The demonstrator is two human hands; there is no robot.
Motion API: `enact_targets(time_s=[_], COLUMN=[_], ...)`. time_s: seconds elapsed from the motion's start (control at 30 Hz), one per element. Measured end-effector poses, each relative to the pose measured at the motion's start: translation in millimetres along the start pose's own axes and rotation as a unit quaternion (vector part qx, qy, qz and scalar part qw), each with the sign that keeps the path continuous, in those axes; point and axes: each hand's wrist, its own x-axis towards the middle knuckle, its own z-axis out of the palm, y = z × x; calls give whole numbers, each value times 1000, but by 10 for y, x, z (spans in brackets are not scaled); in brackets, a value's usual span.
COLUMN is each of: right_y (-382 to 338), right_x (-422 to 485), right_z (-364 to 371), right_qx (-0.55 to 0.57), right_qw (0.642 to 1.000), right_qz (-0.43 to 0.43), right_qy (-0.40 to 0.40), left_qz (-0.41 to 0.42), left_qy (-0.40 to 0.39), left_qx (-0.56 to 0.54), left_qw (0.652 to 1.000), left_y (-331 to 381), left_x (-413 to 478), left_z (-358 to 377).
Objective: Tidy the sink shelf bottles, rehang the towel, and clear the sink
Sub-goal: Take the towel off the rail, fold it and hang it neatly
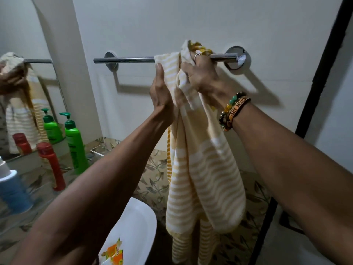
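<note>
- The striped yellow and white towel (200, 159) hangs over the chrome towel bar (129, 59) on the wall. It is bunched up near the bar's right end, and its long folds fall down past the sink (137, 226).
- The right grip (202, 75) is clenched on the bunched top of the towel at the bar, fingers curled into the cloth. There is a ring (197, 55) on one finger and beaded bracelets (232, 111) on the wrist.
- The left grip (161, 92) is released. Its fingers are straight and point upward, pressed flat against the towel's left edge just under the bar.
- A green pump bottle (75, 142), a red bottle (51, 165) and a blue bottle (11, 190) with a white cap stand upright on the patterned shelf (38, 180) at the left, spaced apart from one another.
- The mirror (19, 35) behind the shelf reflects the towel and the bottles.
- The white sink sits below the arms. An orange and yellow wrapper (112, 253) lies in its basin.
</note>
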Motion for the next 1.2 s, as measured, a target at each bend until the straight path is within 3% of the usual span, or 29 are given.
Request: enact_targets(time_s=[0.13, 0.2, 0.27, 0.4, 0.5, 0.57, 0.63, 0.77, 0.97, 1.2], right_y=[287, 459, 602, 354, 258, 286, 341, 364, 295, 333], right_x=[74, 60, 50, -147, -316, -434, -518, -642, -796, -920], right_z=[116, 63, 26, 51, 69, 87, 117, 173, 270, 428], right_qx=[66, 104, 120, 192, 94, 43, 14, 39, 71, 125], right_qw=[993, 974, 965, 964, 987, 980, 972, 964, 969, 975], right_qz=[95, 197, 230, 183, 49, 25, 28, 55, 135, 92], right_qy=[-40, -42, -35, 15, 121, 194, 232, 258, 194, 161], left_qz=[-34, -33, -11, 62, 104, 152, 184, 159, 141, 131], left_qy=[-113, -143, -130, -161, -98, -59, -51, -78, -102, -162], left_qx=[21, 97, 203, 337, 439, 517, 544, 523, 533, 520], left_qw=[993, 984, 970, 926, 887, 841, 817, 833, 828, 829], left_y=[26, 19, -10, -78, -103, -172, -258, -426, -818, -1160], left_x=[-20, -68, -122, -106, -136, -197, -300, -558, -1073, -1519], left_z=[-179, -245, -331, -498, -538, -563, -578, -669, -1031, -1441])
